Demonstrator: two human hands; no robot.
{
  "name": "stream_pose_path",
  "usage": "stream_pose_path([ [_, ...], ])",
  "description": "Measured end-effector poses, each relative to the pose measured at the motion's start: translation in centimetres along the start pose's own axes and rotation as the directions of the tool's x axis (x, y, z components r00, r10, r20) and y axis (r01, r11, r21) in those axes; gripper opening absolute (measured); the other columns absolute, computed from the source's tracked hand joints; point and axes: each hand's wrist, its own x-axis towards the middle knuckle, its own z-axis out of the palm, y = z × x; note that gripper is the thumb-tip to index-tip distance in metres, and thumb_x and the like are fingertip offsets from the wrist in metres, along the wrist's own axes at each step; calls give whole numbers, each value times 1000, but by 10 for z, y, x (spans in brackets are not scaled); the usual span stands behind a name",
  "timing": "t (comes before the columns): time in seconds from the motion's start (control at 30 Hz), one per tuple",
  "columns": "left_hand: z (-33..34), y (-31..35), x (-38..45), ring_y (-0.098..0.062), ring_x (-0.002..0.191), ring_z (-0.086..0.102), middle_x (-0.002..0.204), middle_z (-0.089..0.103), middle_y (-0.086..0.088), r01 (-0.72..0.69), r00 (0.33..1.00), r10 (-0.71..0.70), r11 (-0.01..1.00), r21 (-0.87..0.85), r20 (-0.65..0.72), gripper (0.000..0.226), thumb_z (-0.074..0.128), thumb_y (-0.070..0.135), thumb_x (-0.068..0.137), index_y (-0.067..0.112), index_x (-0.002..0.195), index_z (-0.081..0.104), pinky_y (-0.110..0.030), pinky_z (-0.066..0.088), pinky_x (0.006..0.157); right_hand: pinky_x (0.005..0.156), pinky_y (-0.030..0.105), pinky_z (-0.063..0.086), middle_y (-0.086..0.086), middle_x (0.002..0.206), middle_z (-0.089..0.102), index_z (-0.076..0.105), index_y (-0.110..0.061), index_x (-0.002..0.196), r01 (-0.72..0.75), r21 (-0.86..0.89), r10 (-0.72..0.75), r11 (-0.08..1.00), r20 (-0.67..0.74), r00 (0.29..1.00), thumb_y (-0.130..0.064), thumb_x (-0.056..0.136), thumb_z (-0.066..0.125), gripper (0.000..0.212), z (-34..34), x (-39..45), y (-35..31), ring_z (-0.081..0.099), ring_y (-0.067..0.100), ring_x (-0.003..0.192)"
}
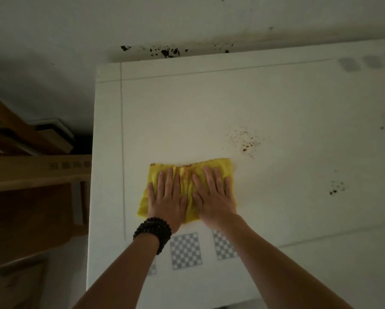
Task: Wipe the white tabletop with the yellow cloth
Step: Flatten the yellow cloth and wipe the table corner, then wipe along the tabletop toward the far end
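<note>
The yellow cloth (pixel 187 175) lies spread flat on the white tabletop (pixel 276 103), a little left of its middle. My left hand (pixel 168 197) presses palm-down on the cloth's left half, fingers apart, with a black bead bracelet at the wrist. My right hand (pixel 213 195) presses palm-down on the right half beside it. The cloth bunches into folds between the two hands and shows brownish smears there. A patch of brown specks (pixel 245 139) sits on the table just beyond the cloth's far right corner.
Dark specks (pixel 336 188) mark the table to the right, and black spots (pixel 167 51) line the wall at the table's far edge. Grey checkered squares (pixel 186 250) are printed near the front edge. Wooden furniture (pixel 30 197) and a cardboard box stand left of the table.
</note>
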Motion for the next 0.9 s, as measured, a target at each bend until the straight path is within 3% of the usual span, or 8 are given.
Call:
stream_pose_path([
  [0.13, 12, 40, -34, -35, 146, 14, 159, 12, -11, -86, 996, 86, 996, 11, 37, 66, 19, 45, 96, 7, 149, 23, -62, 14, 111, 117, 46, -25, -4, 159, -40, -26, -42, 148, -117, 62, 118, 991, -7, 993, -52, 104, 6, 55, 25, -58, 28, -42, 19, 143],
  [0.4, 15, 66, -31, -33, 147, 8, 161, 7, -10, -143, 987, 140, 989, 30, 78, 68, 15, 48, 97, 7, 151, 15, -61, 8, 113, 117, 47, -24, -5, 159, -38, -21, -43, 152, -219, 140, 223, 966, -16, 975, -51, 105, 11, 58, 29, -71, 52, -38, 20, 145],
  [0.47, 12, 74, -15, -33, 147, 5, 161, 3, -9, -141, 987, 138, 989, 34, 81, 67, 13, 47, 97, 8, 152, 12, -60, 5, 113, 117, 47, -24, -5, 159, -39, -24, -43, 150, -237, 156, 242, 959, -16, 970, -51, 104, 10, 57, 21, -60, 58, -39, 20, 145],
  [0.6, 1, 90, 30, -30, 147, -11, 157, -19, -5, -164, 985, 162, 986, 15, 65, 67, -1, 49, 94, 13, 150, -10, -57, -4, 116, 117, 48, -24, -4, 159, -40, -31, -44, 144, -254, 178, 259, 951, -8, 966, -53, 104, 6, 56, -3, -29, 81, -42, 19, 143],
  [0.9, -29, 101, 161, -28, 148, -8, 161, -10, -5, -209, 978, 209, 976, 64, 15, 72, -3, 55, 91, 17, 152, -5, -55, 0, 117, 119, 49, -20, -6, 163, -33, -15, -45, 155, -191, 140, 202, 972, -70, 977, -57, 103, 12, 59, -65, 64, 148, -33, 19, 148],
])
